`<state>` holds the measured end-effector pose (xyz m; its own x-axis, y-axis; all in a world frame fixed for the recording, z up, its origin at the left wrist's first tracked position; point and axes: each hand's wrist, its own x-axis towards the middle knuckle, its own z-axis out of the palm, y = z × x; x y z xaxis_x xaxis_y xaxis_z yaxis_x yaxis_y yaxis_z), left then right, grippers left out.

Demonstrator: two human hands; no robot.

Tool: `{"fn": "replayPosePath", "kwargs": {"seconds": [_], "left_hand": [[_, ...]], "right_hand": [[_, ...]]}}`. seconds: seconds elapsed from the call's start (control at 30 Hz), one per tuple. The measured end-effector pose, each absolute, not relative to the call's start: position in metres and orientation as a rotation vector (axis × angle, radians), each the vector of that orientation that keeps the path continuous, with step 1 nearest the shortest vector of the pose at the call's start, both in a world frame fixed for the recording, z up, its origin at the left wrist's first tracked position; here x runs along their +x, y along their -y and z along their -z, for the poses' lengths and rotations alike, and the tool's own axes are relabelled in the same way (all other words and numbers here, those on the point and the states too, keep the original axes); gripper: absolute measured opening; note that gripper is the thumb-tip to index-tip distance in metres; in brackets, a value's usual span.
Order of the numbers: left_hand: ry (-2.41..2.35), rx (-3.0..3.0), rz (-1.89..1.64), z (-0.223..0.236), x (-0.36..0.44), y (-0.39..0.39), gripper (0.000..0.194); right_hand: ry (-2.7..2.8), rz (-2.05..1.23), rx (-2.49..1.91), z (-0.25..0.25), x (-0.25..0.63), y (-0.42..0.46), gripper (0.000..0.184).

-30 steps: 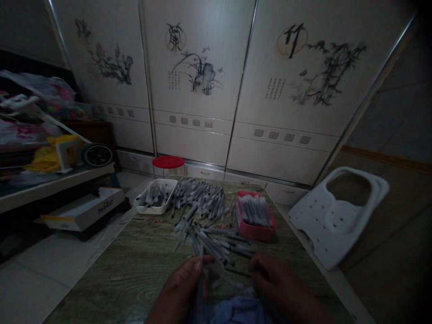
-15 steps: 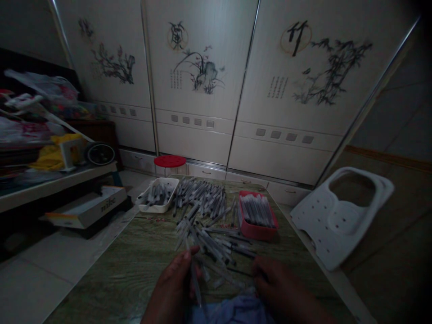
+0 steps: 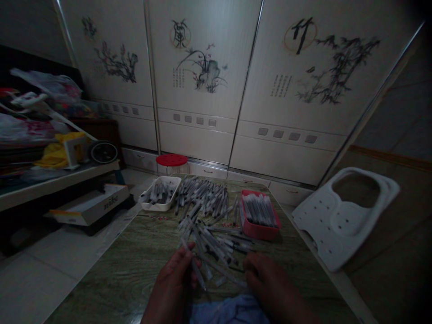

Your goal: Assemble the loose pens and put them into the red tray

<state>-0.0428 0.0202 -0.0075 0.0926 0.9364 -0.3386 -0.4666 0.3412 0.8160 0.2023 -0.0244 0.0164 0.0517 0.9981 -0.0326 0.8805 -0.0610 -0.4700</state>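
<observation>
Between the thumb and fingers of my left hand [image 3: 178, 270] is a clear pen barrel [image 3: 198, 274], slanting down to the right with its pointed end low. My right hand [image 3: 263, 274] is closed just above the table, to the right of the loose pens. A thin dark stick [image 3: 238, 269] shows at its fingertips; whether the fingers grip it I cannot tell. In front of both hands lies a heap of clear pens [image 3: 216, 243] with dark ends. Below the hands some blue cloth [image 3: 229, 310] shows.
Farther back on the wooden table [image 3: 124, 265] are a larger pen pile [image 3: 204, 195], a white tray [image 3: 158, 207] of pen parts and a pink box [image 3: 259, 231] packed with pens. A red stool [image 3: 171, 160] stands behind. At the right leans a white plastic chair [image 3: 337, 220].
My right hand has moved a little left, nearer my left hand. The pen barrel is still in my left hand. The whole view has shifted slightly.
</observation>
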Motion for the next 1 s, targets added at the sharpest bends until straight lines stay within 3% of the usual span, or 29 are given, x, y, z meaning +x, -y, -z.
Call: {"fn": "replayPosePath", "kwargs": {"seconds": [0.33,0.53,0.7,1.0], "left_hand": [[-0.938,0.62,-1.08,0.008,-0.041,-0.019,0.06],[-0.933,0.61,-1.082,0.009,-0.041,-0.019,0.055],[-0.929,0.663,-1.068,0.007,-0.042,-0.018,0.046],[-0.937,0.658,-1.013,0.005,-0.041,-0.018,0.048]], "right_hand": [[2.105,-0.342,-2.056,-0.015,0.172,0.017,0.048],[1.949,-0.29,-2.011,-0.01,0.177,0.019,0.033],[2.007,-0.362,-1.978,-0.008,0.178,0.016,0.033],[1.985,-0.385,-1.98,0.002,0.182,0.014,0.021]]}}
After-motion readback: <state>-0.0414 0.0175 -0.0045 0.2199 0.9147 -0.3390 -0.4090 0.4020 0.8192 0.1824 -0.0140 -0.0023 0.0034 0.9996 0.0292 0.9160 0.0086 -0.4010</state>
